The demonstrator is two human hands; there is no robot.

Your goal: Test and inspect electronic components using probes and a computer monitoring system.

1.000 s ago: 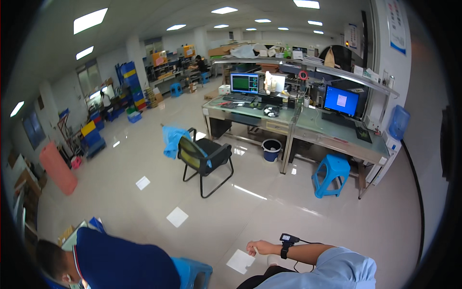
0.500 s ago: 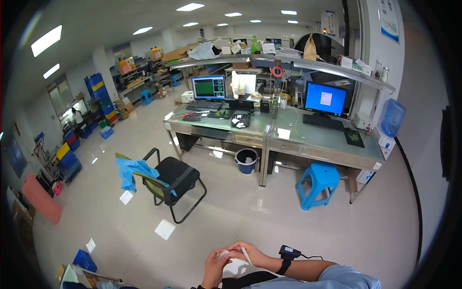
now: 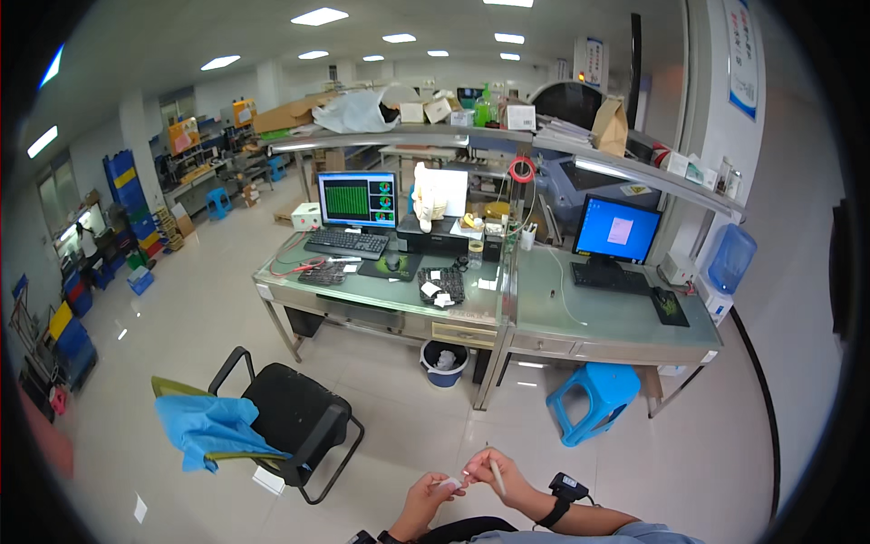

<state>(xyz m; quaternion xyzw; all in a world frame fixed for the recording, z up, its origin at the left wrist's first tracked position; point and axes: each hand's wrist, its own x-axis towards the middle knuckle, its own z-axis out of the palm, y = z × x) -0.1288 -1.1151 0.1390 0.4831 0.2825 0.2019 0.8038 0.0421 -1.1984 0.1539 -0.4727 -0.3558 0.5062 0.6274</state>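
At the lower edge, my left hand is closed on a small, thin white piece, pinched between thumb and fingers. To its right my right hand is closed round a slim off-white stick like a pen, which slants across its fingers. The right fingertips are close to the white piece; whether they pinch something tiny there I cannot tell. A black strap holds a small black box on my right wrist, and a dark band circles my left one.
Ahead stands a glass-topped desk with two monitors, keyboards and a black tray of white pieces. A blue stool and a waste bin stand beneath it. To the left is a black chair with blue cloth over its back.
The desk and chair appear nearer and larger. My hands have drawn slightly apart, the right fingers lifting off the white piece. Both hands hold the same things as before.
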